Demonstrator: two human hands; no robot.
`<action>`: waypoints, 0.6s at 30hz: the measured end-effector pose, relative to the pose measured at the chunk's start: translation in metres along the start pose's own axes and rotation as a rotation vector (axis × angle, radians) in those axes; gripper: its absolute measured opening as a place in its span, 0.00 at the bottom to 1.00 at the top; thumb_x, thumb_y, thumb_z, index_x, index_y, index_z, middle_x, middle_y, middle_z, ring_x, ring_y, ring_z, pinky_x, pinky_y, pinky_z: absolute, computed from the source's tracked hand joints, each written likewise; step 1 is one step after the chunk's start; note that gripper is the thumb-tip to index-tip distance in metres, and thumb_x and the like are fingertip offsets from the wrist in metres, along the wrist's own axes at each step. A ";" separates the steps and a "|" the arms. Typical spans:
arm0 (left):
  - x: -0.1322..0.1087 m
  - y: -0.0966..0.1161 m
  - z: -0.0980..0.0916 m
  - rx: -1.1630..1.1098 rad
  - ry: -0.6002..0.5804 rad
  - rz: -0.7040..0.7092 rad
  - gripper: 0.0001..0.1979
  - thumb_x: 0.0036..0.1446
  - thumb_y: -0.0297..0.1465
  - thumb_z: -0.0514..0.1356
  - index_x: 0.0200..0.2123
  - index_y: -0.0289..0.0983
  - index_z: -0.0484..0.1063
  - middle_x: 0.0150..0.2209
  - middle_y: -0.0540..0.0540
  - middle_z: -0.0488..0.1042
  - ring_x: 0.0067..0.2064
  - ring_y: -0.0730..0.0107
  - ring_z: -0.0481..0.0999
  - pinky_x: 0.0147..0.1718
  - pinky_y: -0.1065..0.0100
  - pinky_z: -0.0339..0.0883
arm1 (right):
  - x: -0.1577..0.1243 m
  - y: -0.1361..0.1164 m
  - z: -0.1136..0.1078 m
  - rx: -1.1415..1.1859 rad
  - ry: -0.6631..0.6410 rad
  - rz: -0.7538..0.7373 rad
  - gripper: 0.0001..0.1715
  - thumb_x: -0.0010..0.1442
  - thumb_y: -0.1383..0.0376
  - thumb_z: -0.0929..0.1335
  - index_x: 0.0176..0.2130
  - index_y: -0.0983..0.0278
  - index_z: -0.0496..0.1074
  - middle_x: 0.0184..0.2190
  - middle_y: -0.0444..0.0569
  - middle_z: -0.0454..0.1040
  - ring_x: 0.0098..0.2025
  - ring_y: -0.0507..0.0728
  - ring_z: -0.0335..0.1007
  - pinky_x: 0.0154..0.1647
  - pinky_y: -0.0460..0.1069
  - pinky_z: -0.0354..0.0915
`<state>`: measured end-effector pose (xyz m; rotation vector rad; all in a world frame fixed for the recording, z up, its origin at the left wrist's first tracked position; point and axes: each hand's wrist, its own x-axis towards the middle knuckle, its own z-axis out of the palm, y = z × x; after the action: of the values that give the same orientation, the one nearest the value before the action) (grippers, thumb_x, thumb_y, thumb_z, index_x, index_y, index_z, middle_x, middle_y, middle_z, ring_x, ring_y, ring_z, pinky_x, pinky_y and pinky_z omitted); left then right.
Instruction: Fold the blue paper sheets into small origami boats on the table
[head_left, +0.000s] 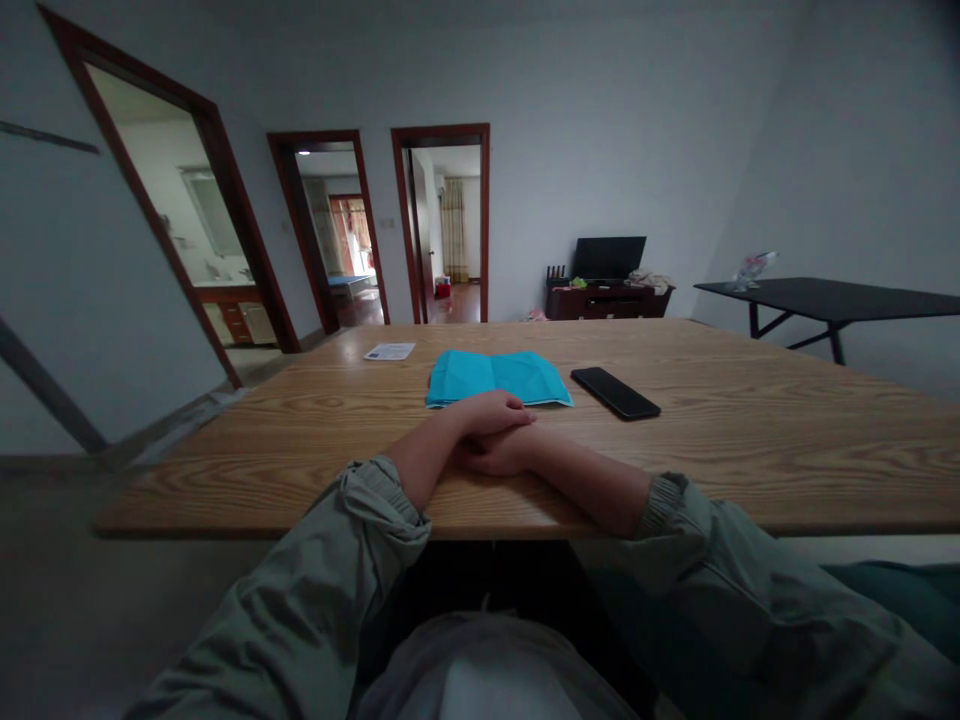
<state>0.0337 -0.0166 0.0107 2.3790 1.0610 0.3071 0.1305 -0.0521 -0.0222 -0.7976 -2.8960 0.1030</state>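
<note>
My left hand (pixel 489 412) lies across the back of my right hand near the wrist, with its fingers curled over it. Beneath it, my right hand (pixel 504 450) rests on the wooden table, its fingers mostly hidden under the left one. Just beyond both hands is a bright turquoise folded sheet (pixel 499 376), creased down the middle with a pale lower edge; whether it is cloth or paper I cannot tell. To its right a black smartphone (pixel 615 392) lies flat, screen dark, apart from the hands.
The wooden table (pixel 315 420) spans the view, its near edge under my forearms. A small printed white card (pixel 390 351) lies at its far left. Beyond stand a TV cabinet (pixel 607 302) with a television (pixel 609 258), and a black table (pixel 840 298) at right.
</note>
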 end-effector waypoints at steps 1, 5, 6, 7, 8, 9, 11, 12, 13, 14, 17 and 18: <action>0.001 -0.001 0.000 0.005 -0.002 -0.013 0.21 0.55 0.48 0.54 0.33 0.37 0.75 0.33 0.48 0.76 0.33 0.67 0.71 0.31 0.68 0.61 | 0.000 0.000 0.001 0.011 -0.011 -0.006 0.27 0.61 0.59 0.64 0.57 0.67 0.67 0.59 0.53 0.65 0.60 0.63 0.60 0.64 0.54 0.52; 0.001 -0.002 0.001 0.004 -0.001 -0.003 0.21 0.55 0.48 0.53 0.32 0.37 0.74 0.32 0.48 0.75 0.32 0.68 0.71 0.30 0.68 0.60 | 0.001 0.002 0.003 0.054 0.010 0.022 0.28 0.60 0.59 0.65 0.57 0.65 0.67 0.58 0.52 0.67 0.60 0.63 0.60 0.63 0.55 0.54; 0.001 -0.002 0.002 0.003 0.000 0.005 0.21 0.55 0.48 0.53 0.33 0.37 0.74 0.32 0.48 0.75 0.32 0.68 0.70 0.30 0.68 0.60 | 0.001 0.002 0.003 0.053 0.003 0.029 0.27 0.60 0.59 0.65 0.57 0.64 0.67 0.58 0.50 0.67 0.59 0.62 0.61 0.63 0.55 0.54; 0.000 -0.002 0.002 0.002 0.001 0.012 0.21 0.55 0.48 0.53 0.33 0.37 0.74 0.32 0.48 0.75 0.32 0.68 0.70 0.30 0.68 0.60 | 0.001 0.002 0.003 0.049 -0.010 0.035 0.27 0.60 0.59 0.64 0.58 0.62 0.67 0.58 0.49 0.67 0.59 0.62 0.61 0.63 0.55 0.53; 0.000 -0.003 0.002 0.001 0.004 0.017 0.21 0.55 0.48 0.53 0.33 0.37 0.73 0.32 0.48 0.75 0.32 0.68 0.70 0.30 0.68 0.60 | 0.001 0.002 0.002 0.044 -0.023 0.039 0.27 0.60 0.59 0.64 0.58 0.62 0.67 0.58 0.49 0.67 0.59 0.62 0.61 0.63 0.55 0.53; -0.001 -0.003 0.002 0.001 0.009 0.020 0.21 0.55 0.48 0.52 0.33 0.37 0.73 0.32 0.48 0.75 0.32 0.68 0.70 0.30 0.68 0.60 | 0.000 0.002 0.001 0.043 -0.030 0.040 0.28 0.60 0.58 0.64 0.58 0.62 0.66 0.58 0.49 0.66 0.60 0.62 0.61 0.63 0.55 0.53; -0.002 -0.003 0.002 0.004 0.016 0.026 0.20 0.56 0.47 0.52 0.34 0.37 0.73 0.33 0.48 0.74 0.33 0.68 0.70 0.30 0.68 0.60 | 0.000 0.002 0.001 0.044 -0.013 0.036 0.30 0.60 0.56 0.64 0.59 0.64 0.65 0.60 0.50 0.64 0.61 0.62 0.59 0.64 0.54 0.53; -0.003 -0.003 0.002 0.006 0.019 0.031 0.20 0.56 0.47 0.52 0.34 0.37 0.73 0.33 0.48 0.74 0.33 0.68 0.70 0.30 0.68 0.60 | 0.000 0.002 0.000 0.047 0.005 0.033 0.31 0.60 0.55 0.64 0.59 0.65 0.65 0.60 0.51 0.63 0.61 0.63 0.58 0.64 0.55 0.52; -0.003 -0.003 0.002 0.008 0.021 0.035 0.19 0.56 0.46 0.52 0.34 0.37 0.73 0.33 0.48 0.74 0.33 0.68 0.70 0.30 0.68 0.60 | -0.001 0.003 0.001 0.051 0.023 0.035 0.31 0.60 0.55 0.64 0.59 0.65 0.65 0.60 0.52 0.63 0.61 0.64 0.58 0.64 0.55 0.52; -0.003 -0.003 0.002 0.008 0.019 0.037 0.19 0.56 0.46 0.52 0.34 0.37 0.73 0.33 0.48 0.74 0.33 0.68 0.69 0.30 0.68 0.60 | -0.001 0.003 0.001 0.057 0.033 0.038 0.31 0.60 0.55 0.64 0.59 0.65 0.65 0.60 0.52 0.63 0.61 0.64 0.58 0.64 0.56 0.52; -0.003 -0.002 0.002 0.003 0.015 0.034 0.19 0.56 0.46 0.52 0.34 0.37 0.72 0.33 0.48 0.74 0.33 0.68 0.69 0.30 0.68 0.60 | -0.001 0.004 0.002 0.065 0.008 0.055 0.30 0.60 0.56 0.65 0.58 0.65 0.66 0.59 0.52 0.66 0.60 0.63 0.59 0.63 0.54 0.54; -0.003 -0.002 0.002 0.004 0.013 0.031 0.19 0.57 0.46 0.52 0.34 0.37 0.72 0.33 0.49 0.74 0.33 0.68 0.69 0.30 0.68 0.60 | -0.001 0.004 0.002 0.066 0.000 0.063 0.30 0.60 0.56 0.65 0.58 0.65 0.66 0.58 0.52 0.66 0.60 0.63 0.60 0.63 0.54 0.54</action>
<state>0.0307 -0.0184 0.0078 2.4021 1.0317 0.3322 0.1334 -0.0494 -0.0250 -0.8770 -2.8514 0.2034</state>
